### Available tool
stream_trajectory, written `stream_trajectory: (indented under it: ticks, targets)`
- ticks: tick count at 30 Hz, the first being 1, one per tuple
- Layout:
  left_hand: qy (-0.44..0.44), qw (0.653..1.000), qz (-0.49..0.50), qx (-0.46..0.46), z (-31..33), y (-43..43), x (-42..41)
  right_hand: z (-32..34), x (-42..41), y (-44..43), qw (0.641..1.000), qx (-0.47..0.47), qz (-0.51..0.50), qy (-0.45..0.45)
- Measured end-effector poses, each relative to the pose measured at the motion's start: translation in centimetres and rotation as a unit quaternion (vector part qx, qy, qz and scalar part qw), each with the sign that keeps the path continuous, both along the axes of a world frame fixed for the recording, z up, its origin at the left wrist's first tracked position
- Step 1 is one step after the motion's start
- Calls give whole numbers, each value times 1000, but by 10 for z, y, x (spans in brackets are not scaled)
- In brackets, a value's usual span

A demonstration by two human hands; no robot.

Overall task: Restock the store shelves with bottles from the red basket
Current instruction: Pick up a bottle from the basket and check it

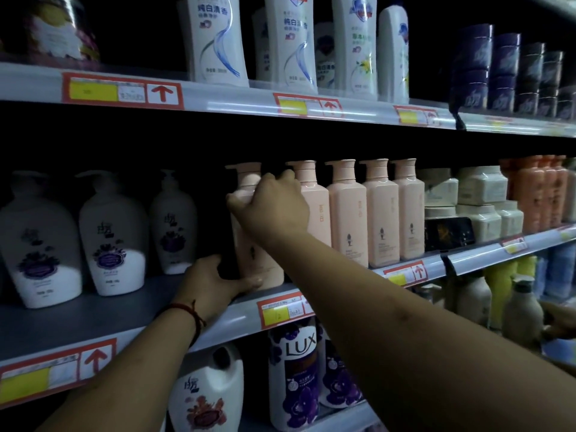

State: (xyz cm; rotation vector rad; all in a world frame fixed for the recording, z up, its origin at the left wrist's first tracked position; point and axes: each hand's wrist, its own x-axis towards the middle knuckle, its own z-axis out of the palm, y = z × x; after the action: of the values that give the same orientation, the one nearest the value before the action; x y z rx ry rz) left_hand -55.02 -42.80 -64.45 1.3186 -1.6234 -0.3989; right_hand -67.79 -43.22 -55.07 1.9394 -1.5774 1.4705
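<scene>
Pink plastic pump bottle [246, 241] stands on the grey metal shelf [93, 307]. I see both hands holding it: left hand [215, 279] grips its bottom, right hand [271, 204] grips its top. Four more pink bottles [347, 219] stand right of it, three white pump bottles [112, 232] left of it.

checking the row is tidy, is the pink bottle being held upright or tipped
Upright: the pink bottle stands on the shelf, pump up, left hand gripping its base, right hand its shoulder.

Bottle [258, 263] on shelf [93, 313], left of row [347, 213]
</scene>
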Motion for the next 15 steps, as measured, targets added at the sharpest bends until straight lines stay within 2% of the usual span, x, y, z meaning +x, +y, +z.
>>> stream_trajectory:
  ticks: [4, 6, 10, 15]
  targets:
    - [-46, 999, 24, -8, 2, 3, -6, 11, -9, -2, 999, 13, 2, 31]
    - [-58, 997, 39, -19, 0, 4, -11, 19, -17, -5, 999, 44, 23, 16]
    - [-42, 998, 44, -8, 0, 3, -13, 33, -31, -9, 995, 96, 36, -15]
    - [-36, 999, 29, -7, 3, 9, -12, 35, -34, -5, 995, 94, 35, -24]
